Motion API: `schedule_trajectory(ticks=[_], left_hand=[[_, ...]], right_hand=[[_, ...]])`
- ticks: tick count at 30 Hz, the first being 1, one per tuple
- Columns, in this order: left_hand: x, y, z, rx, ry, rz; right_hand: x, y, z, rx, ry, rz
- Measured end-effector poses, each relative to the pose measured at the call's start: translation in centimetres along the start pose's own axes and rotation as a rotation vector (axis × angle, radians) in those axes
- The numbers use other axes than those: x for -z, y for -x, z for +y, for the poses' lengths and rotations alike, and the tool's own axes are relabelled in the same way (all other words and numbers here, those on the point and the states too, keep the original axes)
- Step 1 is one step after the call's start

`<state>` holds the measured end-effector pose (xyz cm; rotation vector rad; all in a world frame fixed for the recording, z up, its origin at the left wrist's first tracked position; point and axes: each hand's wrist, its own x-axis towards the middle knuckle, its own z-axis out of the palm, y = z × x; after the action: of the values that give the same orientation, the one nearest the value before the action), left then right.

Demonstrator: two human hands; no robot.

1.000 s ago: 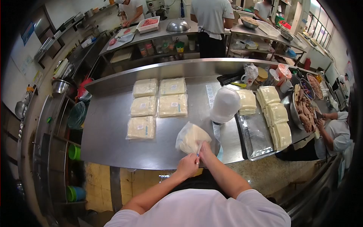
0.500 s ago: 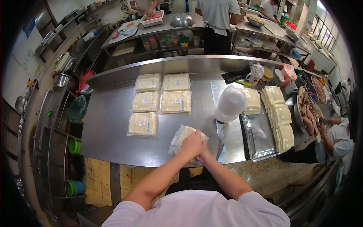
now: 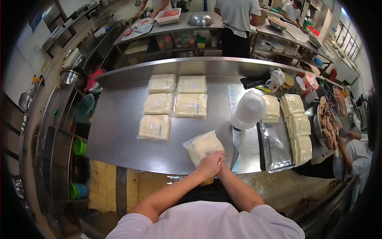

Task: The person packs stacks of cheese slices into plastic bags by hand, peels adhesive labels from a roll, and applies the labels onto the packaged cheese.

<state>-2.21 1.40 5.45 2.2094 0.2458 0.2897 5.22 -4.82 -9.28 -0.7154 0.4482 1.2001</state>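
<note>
Reference for all positions: the metal tray [image 3: 274,149] on the stainless-steel worktable [image 3: 113,131].

Workpiece: a clear plastic bag [image 3: 202,142] containing a stack of pale, flat squares, located left of the tray and apart from it. The bag sits at a slant, filled end directed away from the body. Whether it rests on the surface or is slightly raised cannot be determined.

Left hand [image 3: 209,165]: fingers curled closed on the near end of the bag. Right hand [image 3: 222,159]: at the same end, partly masked by the left; its finger closure cannot be determined. Bringing both hands together at this end probably gathers the film and retains the contents.

Five bagged packs [image 3: 153,106] lie flat in two columns, farther left of the tray than the workpiece. Their visible printed labels [image 3: 154,126] face upward, presumably for legibility; the columns likely simplify counting.

Unbagged stacks [image 3: 301,126] line the tray's right side, probably within easy reach. Left of the tray's far end, a white plastic-covered bundle [image 3: 250,109] stands over a printed strip [image 3: 233,98], apparently weighing it down.
</note>
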Motion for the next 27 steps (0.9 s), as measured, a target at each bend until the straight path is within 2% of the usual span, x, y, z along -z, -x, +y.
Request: schedule_trajectory(ticks=[1, 4, 7, 10, 13, 16, 19, 22, 25, 27], left_hand=[[0.8, 0.7, 0.8, 0.052, -0.005, 0.061], [2.2, 3.7, -0.4, 0.050, -0.319, 0.049], [1.7, 6.1, -2.9, 0.162, -0.419, 0.049], [1.3, 6.8, -4.6, 0.175, -0.345, -0.043], [1.4, 6.9, -3.8, 0.104, -0.208, 0.021], [1.0, 7.2, -3.6, 0.142, -0.204, 0.026], [1.0, 7.1, -2.2, 0.125, -0.031, 0.047], [1.3, 6.6, -2.2, 0.191, -0.005, 0.078], [0.7, 7.2, -2.3, 0.159, 0.022, 0.018], [0.6, 7.3, -2.3, 0.111, 0.045, -0.007]], right_hand=[[0.2, -0.4, -0.3, -0.047, 0.003, 0.019], [-0.4, -1.2, -1.6, -0.161, -0.008, 0.063], [-2.6, 1.0, -1.2, 0.197, -0.105, -0.147], [-2.7, -0.8, -1.0, 0.208, -0.162, -0.072], [-4.1, -0.9, -2.0, 0.184, -0.072, 0.055], [-5.9, 1.0, -1.3, 0.299, -0.191, -0.136], [-5.6, 1.3, -1.9, 0.242, -0.154, -0.059], [-3.3, -1.9, -1.6, 0.177, 0.026, 0.158], [-4.7, -0.4, -0.7, 0.283, -0.115, -0.060], [-3.6, -1.6, -0.3, 0.210, -0.110, -0.088]])
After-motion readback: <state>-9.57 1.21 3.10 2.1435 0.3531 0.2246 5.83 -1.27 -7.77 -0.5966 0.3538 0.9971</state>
